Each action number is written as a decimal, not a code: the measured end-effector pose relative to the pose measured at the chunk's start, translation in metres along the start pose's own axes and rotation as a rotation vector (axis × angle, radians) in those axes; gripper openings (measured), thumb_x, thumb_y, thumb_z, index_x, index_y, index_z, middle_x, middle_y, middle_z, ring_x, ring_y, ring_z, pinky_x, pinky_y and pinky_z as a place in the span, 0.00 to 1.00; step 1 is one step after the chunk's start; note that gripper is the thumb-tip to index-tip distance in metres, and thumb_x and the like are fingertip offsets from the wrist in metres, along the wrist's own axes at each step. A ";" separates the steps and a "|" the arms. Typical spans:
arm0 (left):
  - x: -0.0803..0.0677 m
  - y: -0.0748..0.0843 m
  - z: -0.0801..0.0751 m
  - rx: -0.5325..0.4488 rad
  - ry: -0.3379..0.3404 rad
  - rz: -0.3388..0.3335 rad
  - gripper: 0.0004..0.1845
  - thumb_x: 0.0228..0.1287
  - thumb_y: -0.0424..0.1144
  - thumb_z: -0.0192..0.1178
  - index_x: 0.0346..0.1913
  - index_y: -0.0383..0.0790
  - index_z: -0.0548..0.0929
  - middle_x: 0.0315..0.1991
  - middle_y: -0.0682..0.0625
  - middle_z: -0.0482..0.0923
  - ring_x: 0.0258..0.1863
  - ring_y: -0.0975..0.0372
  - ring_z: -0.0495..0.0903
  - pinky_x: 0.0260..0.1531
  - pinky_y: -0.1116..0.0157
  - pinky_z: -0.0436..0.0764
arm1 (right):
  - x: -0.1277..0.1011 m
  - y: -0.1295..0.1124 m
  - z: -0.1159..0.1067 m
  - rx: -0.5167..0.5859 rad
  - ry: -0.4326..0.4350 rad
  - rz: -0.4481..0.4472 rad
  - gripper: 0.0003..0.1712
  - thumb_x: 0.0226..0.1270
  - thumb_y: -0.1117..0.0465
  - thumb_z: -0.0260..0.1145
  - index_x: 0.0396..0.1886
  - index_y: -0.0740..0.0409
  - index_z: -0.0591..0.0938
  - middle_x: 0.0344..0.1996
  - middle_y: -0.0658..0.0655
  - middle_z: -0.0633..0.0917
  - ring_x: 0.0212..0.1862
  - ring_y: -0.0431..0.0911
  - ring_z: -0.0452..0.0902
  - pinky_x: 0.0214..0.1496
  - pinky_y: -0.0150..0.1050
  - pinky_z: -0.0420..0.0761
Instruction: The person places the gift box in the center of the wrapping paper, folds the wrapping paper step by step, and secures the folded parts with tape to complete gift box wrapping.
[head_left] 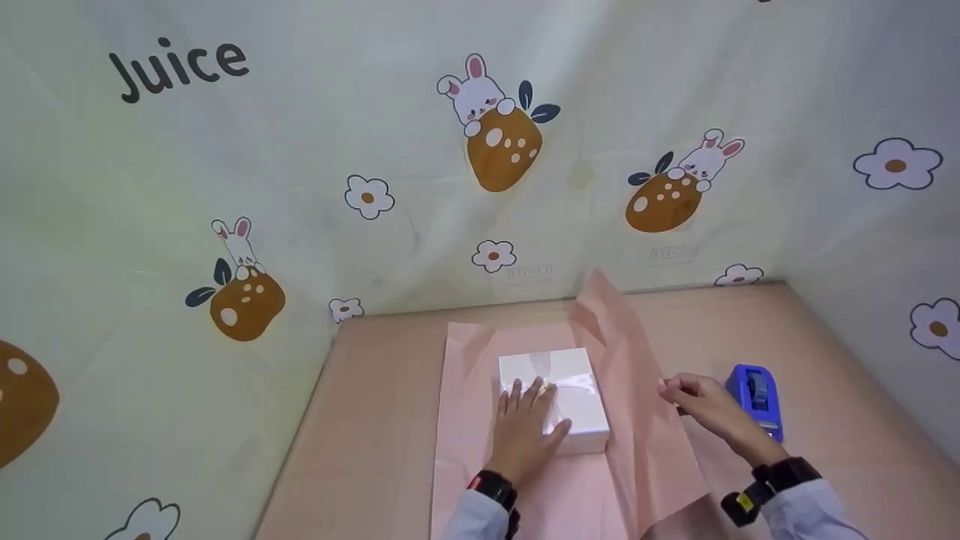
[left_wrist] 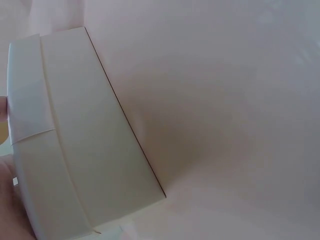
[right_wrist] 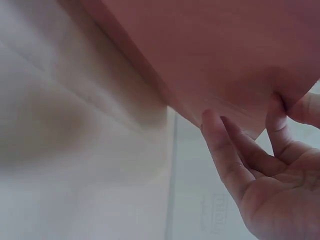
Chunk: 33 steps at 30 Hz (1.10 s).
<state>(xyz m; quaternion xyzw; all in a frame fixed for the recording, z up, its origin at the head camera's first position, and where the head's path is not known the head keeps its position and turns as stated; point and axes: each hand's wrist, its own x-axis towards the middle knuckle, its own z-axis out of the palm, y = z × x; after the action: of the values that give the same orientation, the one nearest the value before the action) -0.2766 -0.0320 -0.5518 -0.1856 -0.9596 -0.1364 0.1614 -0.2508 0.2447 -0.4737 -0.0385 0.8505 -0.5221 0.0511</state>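
A white box (head_left: 581, 409) sits on a sheet of pink wrapping paper (head_left: 466, 457) in the head view. My left hand (head_left: 523, 435) rests flat on its top with fingers spread. The left wrist view shows the side of the box (left_wrist: 100, 135), with a piece of clear tape over a flap seam. To the right, my right hand (head_left: 709, 409) pinches the raised right edge of the paper between thumb and index finger. In the right wrist view that pinched paper (right_wrist: 215, 50) slants up from the fingers (right_wrist: 222, 150).
A blue tape dispenser (head_left: 754, 397) stands on the table just beyond my right hand. The tabletop (head_left: 375, 420) runs back to a printed fabric wall (head_left: 420, 262) with rabbits and flowers. Another such wall closes the left side.
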 end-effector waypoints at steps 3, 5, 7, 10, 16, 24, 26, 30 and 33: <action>0.000 0.000 0.001 0.001 0.019 0.008 0.31 0.60 0.62 0.46 0.62 0.50 0.69 0.64 0.50 0.66 0.64 0.47 0.62 0.62 0.46 0.59 | 0.001 -0.007 0.008 -0.015 0.019 -0.040 0.18 0.65 0.51 0.56 0.30 0.63 0.75 0.41 0.58 0.80 0.47 0.48 0.75 0.45 0.36 0.76; 0.000 0.000 0.001 0.002 0.024 0.009 0.30 0.60 0.61 0.46 0.62 0.50 0.69 0.64 0.50 0.66 0.64 0.47 0.63 0.62 0.46 0.59 | 0.002 -0.011 0.013 -0.036 0.035 -0.068 0.17 0.65 0.52 0.56 0.28 0.62 0.74 0.38 0.58 0.80 0.52 0.51 0.74 0.47 0.36 0.75; 0.000 0.001 0.000 0.002 0.026 0.010 0.30 0.60 0.61 0.46 0.62 0.50 0.69 0.64 0.50 0.66 0.64 0.46 0.63 0.61 0.46 0.60 | 0.003 -0.014 0.018 -0.056 0.051 -0.086 0.16 0.64 0.52 0.57 0.26 0.61 0.74 0.34 0.56 0.80 0.55 0.54 0.73 0.45 0.36 0.72; 0.000 0.002 -0.002 0.000 0.019 0.005 0.30 0.60 0.61 0.47 0.62 0.50 0.69 0.64 0.50 0.66 0.64 0.47 0.63 0.62 0.46 0.59 | 0.006 -0.018 0.024 -0.069 0.061 -0.116 0.15 0.64 0.54 0.58 0.24 0.60 0.73 0.33 0.59 0.80 0.58 0.58 0.70 0.42 0.35 0.69; 0.001 0.001 -0.001 -0.012 0.011 -0.006 0.31 0.59 0.61 0.48 0.62 0.51 0.69 0.64 0.50 0.66 0.64 0.47 0.62 0.62 0.47 0.59 | 0.010 -0.025 0.035 -0.053 0.063 -0.195 0.13 0.62 0.60 0.58 0.21 0.62 0.71 0.52 0.72 0.76 0.58 0.62 0.69 0.35 0.31 0.69; 0.002 -0.001 -0.002 -0.026 -0.014 -0.013 0.31 0.59 0.62 0.47 0.62 0.52 0.68 0.65 0.50 0.65 0.65 0.47 0.61 0.63 0.47 0.58 | 0.015 -0.034 0.051 0.014 0.022 -0.287 0.12 0.64 0.62 0.57 0.22 0.62 0.71 0.56 0.74 0.71 0.57 0.63 0.70 0.31 0.29 0.71; 0.003 -0.001 -0.003 -0.027 -0.028 -0.015 0.31 0.59 0.62 0.47 0.63 0.52 0.68 0.65 0.51 0.65 0.65 0.48 0.61 0.63 0.47 0.58 | 0.016 -0.035 0.056 0.018 0.012 -0.303 0.12 0.64 0.61 0.57 0.22 0.62 0.72 0.57 0.74 0.71 0.57 0.63 0.70 0.34 0.29 0.73; 0.005 -0.003 -0.003 -0.042 -0.043 -0.015 0.31 0.58 0.63 0.47 0.62 0.53 0.68 0.65 0.51 0.65 0.64 0.48 0.62 0.62 0.47 0.59 | 0.019 -0.037 0.066 0.005 0.003 -0.319 0.14 0.65 0.58 0.57 0.22 0.60 0.72 0.58 0.71 0.71 0.58 0.62 0.69 0.42 0.32 0.77; 0.006 -0.005 -0.004 -0.082 -0.028 -0.011 0.30 0.58 0.62 0.49 0.61 0.53 0.70 0.63 0.50 0.67 0.63 0.48 0.64 0.60 0.47 0.60 | 0.020 -0.040 0.073 -0.013 0.002 -0.333 0.14 0.65 0.57 0.57 0.22 0.59 0.72 0.58 0.70 0.71 0.58 0.62 0.69 0.48 0.39 0.79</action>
<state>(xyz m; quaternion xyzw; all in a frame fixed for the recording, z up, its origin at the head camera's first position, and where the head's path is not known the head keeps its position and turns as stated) -0.2830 -0.0363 -0.5469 -0.1887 -0.9565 -0.1736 0.1393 -0.2610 0.1599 -0.4719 -0.1788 0.8359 -0.5176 -0.0371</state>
